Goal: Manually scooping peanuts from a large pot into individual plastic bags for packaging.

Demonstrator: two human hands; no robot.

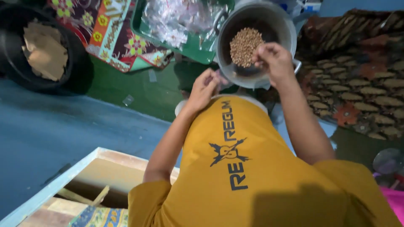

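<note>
Pinched between the fingertips of the left hand (pixel 205 87) is what looks like a small clear plastic bag, though it's blurred and the shape can't be made out properly, so how firmly it's gripped can't be told either. Over to the right, the right hand (pixel 274 59) is held above the metal pot (pixel 290 31) with fingers pressed together, apparently pinching a bit of the brown grain (pixel 245 46) heaped inside the pot; whether any grains are actually held can't be seen

What could go wrong, as a guess: grain could be scattered onto the green floor (pixel 126 84) if the pinch is loosened between pot and bag, since the bag mouth seems small and floppy and is held off to the side of the pot, not over it. The pot rim could also be knocked by the right wrist

Around, left to right: a black tub (pixel 10 59) with a crumpled brown paper (pixel 44 50) inside is parked far left, well apart from the hands. A patterned mat (pixel 109 33) is spread next to it, then a green tray (pixel 198 50) piled with clear plastic bags (pixel 176 21), touching or just beside the pot. A patterned cloth (pixel 357 71) is laid on the right. A wooden box (pixel 101 176) sits bottom left. Nothing is really blocking the way between hands and pot, only the yellow shirt (pixel 252 168) hiding the lap area
</note>
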